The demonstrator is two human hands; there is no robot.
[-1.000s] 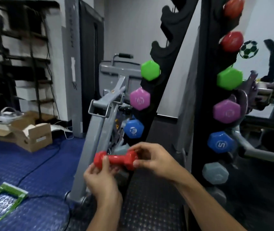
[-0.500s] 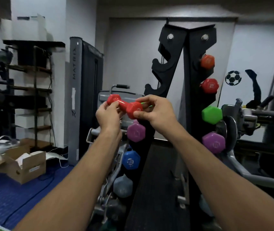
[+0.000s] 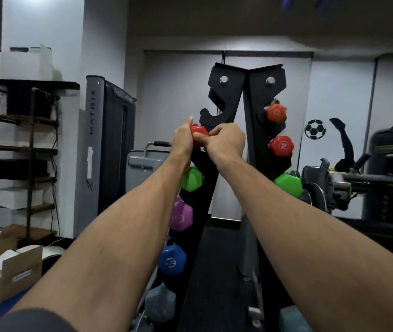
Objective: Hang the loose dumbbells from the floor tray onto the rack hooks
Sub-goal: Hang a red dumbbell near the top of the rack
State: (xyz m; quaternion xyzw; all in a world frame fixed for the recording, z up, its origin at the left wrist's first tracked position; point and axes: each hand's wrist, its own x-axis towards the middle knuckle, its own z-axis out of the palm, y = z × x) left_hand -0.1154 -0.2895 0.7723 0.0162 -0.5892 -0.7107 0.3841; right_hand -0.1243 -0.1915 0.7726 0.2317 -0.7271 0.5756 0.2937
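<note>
Both hands hold a small red dumbbell (image 3: 199,133) up against the left side of the black rack (image 3: 250,97). My left hand (image 3: 182,142) grips its left end and my right hand (image 3: 226,142) grips its right end, so most of it is hidden. It is just below the rack's top left hook (image 3: 211,113), which is bare. Lower hooks on the left carry a green dumbbell (image 3: 192,179), a purple dumbbell (image 3: 181,218), a blue dumbbell (image 3: 172,259) and a grey dumbbell (image 3: 159,303). The right side carries two red dumbbells (image 3: 281,146) and a green one (image 3: 289,184).
A folded grey treadmill (image 3: 109,149) stands to the left of the rack. A dark shelf unit (image 3: 30,149) lines the left wall, with an open cardboard box (image 3: 8,271) on the blue floor. A weight machine (image 3: 358,185) stands at the right.
Both hands have lifted the red dumbbell from near knee height up to the upper left hooks of the rack. The camera has tilted up with it.
</note>
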